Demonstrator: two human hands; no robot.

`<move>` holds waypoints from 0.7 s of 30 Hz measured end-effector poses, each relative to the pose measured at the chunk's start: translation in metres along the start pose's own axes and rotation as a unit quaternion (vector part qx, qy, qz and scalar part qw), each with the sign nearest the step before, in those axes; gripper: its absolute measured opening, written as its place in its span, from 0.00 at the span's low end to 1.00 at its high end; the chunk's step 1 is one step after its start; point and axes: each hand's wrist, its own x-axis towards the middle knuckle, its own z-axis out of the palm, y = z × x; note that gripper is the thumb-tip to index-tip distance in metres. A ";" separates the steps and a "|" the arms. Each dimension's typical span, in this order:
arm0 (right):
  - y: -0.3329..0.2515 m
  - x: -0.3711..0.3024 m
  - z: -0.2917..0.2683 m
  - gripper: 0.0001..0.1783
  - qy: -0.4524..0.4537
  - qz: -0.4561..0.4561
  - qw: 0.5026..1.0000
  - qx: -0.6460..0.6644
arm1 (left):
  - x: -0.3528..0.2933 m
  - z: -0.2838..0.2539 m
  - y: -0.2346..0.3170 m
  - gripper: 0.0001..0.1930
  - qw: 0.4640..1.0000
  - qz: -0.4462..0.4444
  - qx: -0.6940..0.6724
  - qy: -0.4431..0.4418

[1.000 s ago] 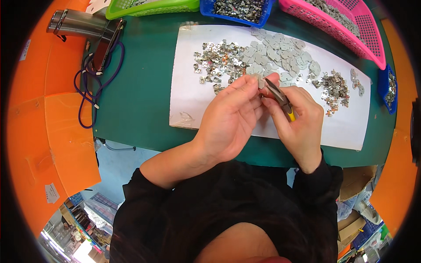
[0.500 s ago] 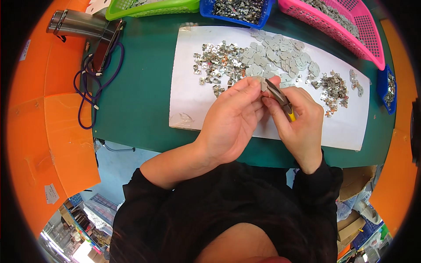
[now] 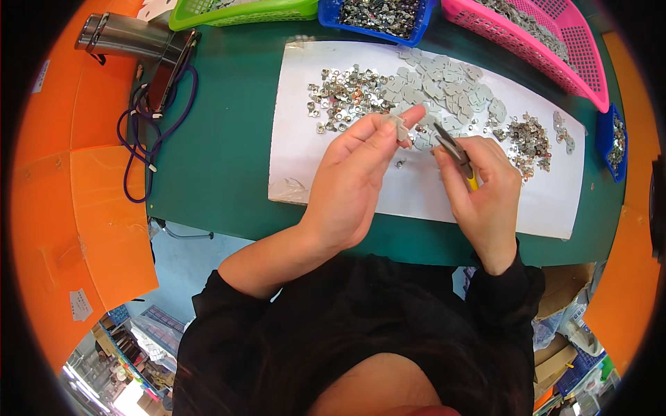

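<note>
Between the thumb and fingers of my left hand [image 3: 354,173] is a small flat grey plate [image 3: 400,127]. My right hand [image 3: 485,187] grips yellow-handled pliers [image 3: 458,154], their dark jaws pointing up and to the left, a short way apart from the plate. Both hands are over a white board [image 3: 298,152]. Past my fingers lie a heap of similar grey plates [image 3: 444,87] and, to its left, scattered shiny metal pieces [image 3: 347,97]. Farther right sits a pile of small metal parts [image 3: 531,142]. One small metal piece [image 3: 399,164] lies alone between my hands.
Along the far edge of the green table [image 3: 229,139] stand a green basket [image 3: 243,15], a blue tray [image 3: 374,29] and a pink basket [image 3: 527,52] of parts. A small blue tray [image 3: 612,145] is at right. At left lie a steel flask [image 3: 132,38] and purple cord [image 3: 191,104].
The pliers have come away from the grey plate. My right hand has shifted slightly right, and my left hand slightly left. A small metal piece now shows on the board between them.
</note>
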 end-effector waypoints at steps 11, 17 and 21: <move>-0.012 -0.001 -0.002 0.04 0.037 0.190 0.908 0.371 | -0.014 0.006 0.000 0.10 0.988 0.055 0.119 -0.076; -0.005 -0.006 -0.005 0.01 0.031 0.005 0.989 0.147 | -0.009 -0.003 0.010 0.10 0.989 -0.116 -0.006 -0.088; -0.013 -0.001 -0.015 0.03 -0.068 0.078 0.966 0.238 | -0.009 -0.010 0.009 0.11 0.989 -0.074 0.062 -0.113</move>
